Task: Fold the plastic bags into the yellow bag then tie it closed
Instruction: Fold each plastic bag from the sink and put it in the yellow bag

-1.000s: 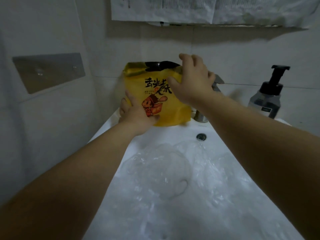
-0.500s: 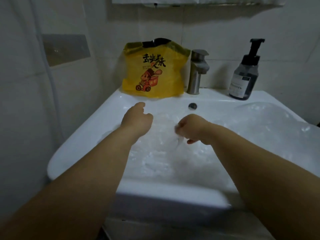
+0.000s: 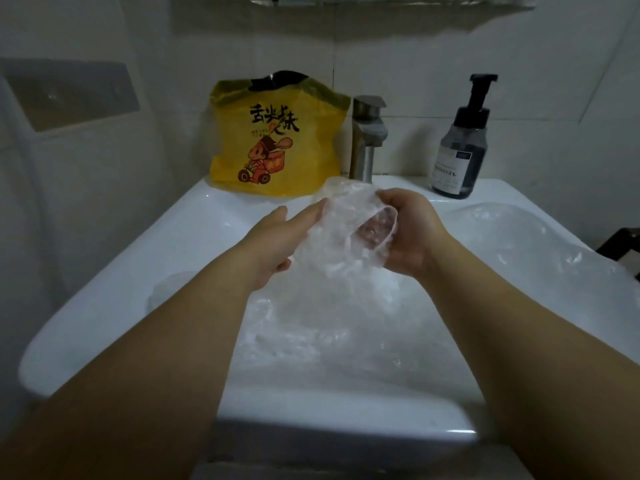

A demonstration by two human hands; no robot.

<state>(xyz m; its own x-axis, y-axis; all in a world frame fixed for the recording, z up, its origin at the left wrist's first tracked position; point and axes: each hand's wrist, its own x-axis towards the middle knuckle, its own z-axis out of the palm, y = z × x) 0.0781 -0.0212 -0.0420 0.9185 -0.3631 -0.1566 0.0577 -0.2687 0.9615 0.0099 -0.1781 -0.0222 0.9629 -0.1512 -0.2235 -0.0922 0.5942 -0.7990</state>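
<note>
Now, clear plastic bag (image 3: 341, 237) gripped in right hand (image 3: 414, 235), left hand (image 3: 277, 240) flat against it, yellow bag (image 3: 277, 133) behind

The upright bag (image 3: 277, 143) stands on the back ledge of the sink (image 3: 104, 289), left of centre, against the wall. The tap (image 3: 367, 140) is just beside it on the right. The pump bottle (image 3: 460, 150) stands further right on the same ledge. In front of the tap, above the basin, a plastic bag (image 3: 343, 237) sits between the hands: the left hand (image 3: 277, 244) flat against its left side, the right hand (image 3: 412, 233) gripping its right side. More plastic (image 3: 329, 323) lies in the basin beneath. A plastic sheet (image 3: 519, 244) lies over the right rim. A wall plate (image 3: 69, 91) is mounted left of the sink.
</note>
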